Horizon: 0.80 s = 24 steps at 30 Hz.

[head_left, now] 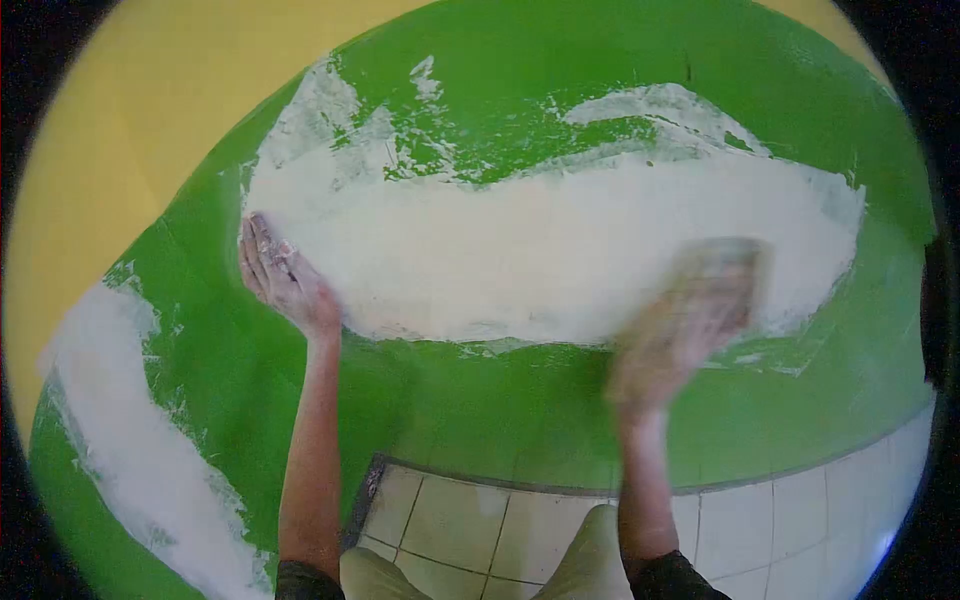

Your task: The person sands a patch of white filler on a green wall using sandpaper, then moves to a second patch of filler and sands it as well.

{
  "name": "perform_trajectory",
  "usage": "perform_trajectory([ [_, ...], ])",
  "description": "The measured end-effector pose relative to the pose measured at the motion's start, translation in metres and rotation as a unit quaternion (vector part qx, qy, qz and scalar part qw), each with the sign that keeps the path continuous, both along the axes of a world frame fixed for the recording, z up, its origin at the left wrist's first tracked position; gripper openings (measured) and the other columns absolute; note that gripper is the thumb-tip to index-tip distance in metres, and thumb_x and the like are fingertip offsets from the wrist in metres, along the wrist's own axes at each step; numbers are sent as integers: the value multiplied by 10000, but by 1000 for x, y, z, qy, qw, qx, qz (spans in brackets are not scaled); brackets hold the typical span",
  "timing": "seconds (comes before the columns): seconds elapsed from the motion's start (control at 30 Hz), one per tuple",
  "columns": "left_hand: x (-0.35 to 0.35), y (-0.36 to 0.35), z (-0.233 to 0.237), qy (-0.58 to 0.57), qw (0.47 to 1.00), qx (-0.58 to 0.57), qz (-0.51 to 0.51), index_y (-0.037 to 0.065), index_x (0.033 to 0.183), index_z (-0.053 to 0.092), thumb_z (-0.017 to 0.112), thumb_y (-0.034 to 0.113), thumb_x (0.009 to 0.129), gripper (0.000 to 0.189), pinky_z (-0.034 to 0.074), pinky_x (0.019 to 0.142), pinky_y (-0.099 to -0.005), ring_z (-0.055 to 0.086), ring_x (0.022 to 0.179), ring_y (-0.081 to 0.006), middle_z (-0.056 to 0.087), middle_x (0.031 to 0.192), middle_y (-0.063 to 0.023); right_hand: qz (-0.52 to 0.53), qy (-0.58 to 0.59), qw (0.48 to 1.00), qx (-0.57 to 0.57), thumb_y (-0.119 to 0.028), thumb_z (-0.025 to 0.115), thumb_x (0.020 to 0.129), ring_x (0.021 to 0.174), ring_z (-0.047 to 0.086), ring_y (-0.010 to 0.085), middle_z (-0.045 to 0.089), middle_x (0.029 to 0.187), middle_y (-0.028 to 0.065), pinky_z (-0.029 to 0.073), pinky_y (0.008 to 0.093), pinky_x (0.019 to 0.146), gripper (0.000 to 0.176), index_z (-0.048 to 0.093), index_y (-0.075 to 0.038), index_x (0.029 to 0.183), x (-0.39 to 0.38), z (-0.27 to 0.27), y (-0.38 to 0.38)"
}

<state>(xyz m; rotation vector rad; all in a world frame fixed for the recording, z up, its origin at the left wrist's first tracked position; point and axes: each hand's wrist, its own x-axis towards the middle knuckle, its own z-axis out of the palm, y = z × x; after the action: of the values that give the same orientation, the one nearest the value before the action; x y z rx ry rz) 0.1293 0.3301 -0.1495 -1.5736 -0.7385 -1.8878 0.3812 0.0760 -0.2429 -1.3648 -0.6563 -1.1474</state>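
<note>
A wide patch of white filler (480, 250) covers much of the green wall (480, 390) in front of me. My left hand (280, 275) rests flat on the left edge of the patch, its fingers stretched out and dusted with white powder. Over the lower right part of the patch, my right hand (680, 335) is smeared by motion. Under its fingers shows a flat greyish pad (735, 250), too blurred to tell its exact kind. The hand appears to press it against the white surface.
A second white filler strip (150, 420) runs down the wall at lower left. Yellow paint (150, 130) borders the green along a curve at upper left. Below, a tiled floor (450, 520) meets the wall, with my legs (590, 550) standing close to it.
</note>
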Motion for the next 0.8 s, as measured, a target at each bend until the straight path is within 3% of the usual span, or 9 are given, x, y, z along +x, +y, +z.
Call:
perform_trajectory([
  [0.1,-3,0,0,1,1000,11,-11,40,1438,519,429,220,1035,451,262,1172,-458,403,1393,-319,492,1506,-110,34,-102,964,-241,-165,380,1048,1511,228,346,300,1605,202,22,577,1229,479,398,-70,1518,-59,-59,39],
  [0.2,-5,4,0,6,999,32,-26,37,1424,535,432,224,1033,446,283,1163,-462,414,1385,-328,507,1492,-113,-40,-124,959,-253,-172,368,1054,1514,226,327,292,1607,205,18,563,1232,480,393,-66,1521,-22,-61,19],
  [0.33,-5,1,1,-7,999,26,-31,35,1412,549,435,211,1025,440,294,1159,-466,421,1380,-337,516,1484,-120,-61,96,992,50,-222,370,1072,1522,188,311,280,1611,209,46,477,1248,485,379,-48,1525,38,-9,-47],
  [0.47,-8,7,3,8,998,38,-51,34,1402,560,437,207,1020,436,295,1160,-467,420,1382,-340,524,1477,-119,-5,58,996,65,-219,390,1069,1519,184,340,299,1605,200,64,489,1248,496,364,-22,1524,-10,-1,5],
  [0.5,-11,12,5,16,998,52,-45,39,1401,562,431,205,1022,433,298,1159,-469,426,1378,-342,528,1474,-116,-69,12,996,-63,-143,457,1002,1498,236,377,325,1586,226,69,536,1236,540,375,-39,1525,-30,-17,32],
  [0.63,-8,3,6,19,996,74,-47,56,1397,570,407,227,1038,430,311,1154,-473,455,1358,-344,538,1465,-107,112,-152,942,-279,-59,467,909,1465,298,433,434,1511,244,106,575,1228,564,479,-79,1473,-102,-56,73],
  [0.73,-10,6,4,13,998,56,-37,63,1397,571,386,267,1055,439,312,1146,-481,457,1354,-346,535,1465,-119,-100,-198,931,-289,-89,493,931,1465,316,404,442,1516,222,111,565,1232,508,532,-89,1437,-26,-37,12],
  [0.77,-10,5,5,20,997,61,-45,63,1398,571,384,281,1059,443,310,1143,-482,450,1359,-345,534,1466,-120,-56,-116,983,-134,-103,491,960,1485,294,349,396,1561,183,112,538,1239,497,505,-78,1456,8,-31,-9],
  [0.8,-10,4,5,17,997,62,-47,63,1398,571,384,281,1059,443,310,1143,-482,450,1359,-345,534,1466,-120,-143,-89,974,-153,-113,479,977,1508,239,335,325,1605,170,92,501,1245,512,455,-49,1484,43,-16,-51],
])
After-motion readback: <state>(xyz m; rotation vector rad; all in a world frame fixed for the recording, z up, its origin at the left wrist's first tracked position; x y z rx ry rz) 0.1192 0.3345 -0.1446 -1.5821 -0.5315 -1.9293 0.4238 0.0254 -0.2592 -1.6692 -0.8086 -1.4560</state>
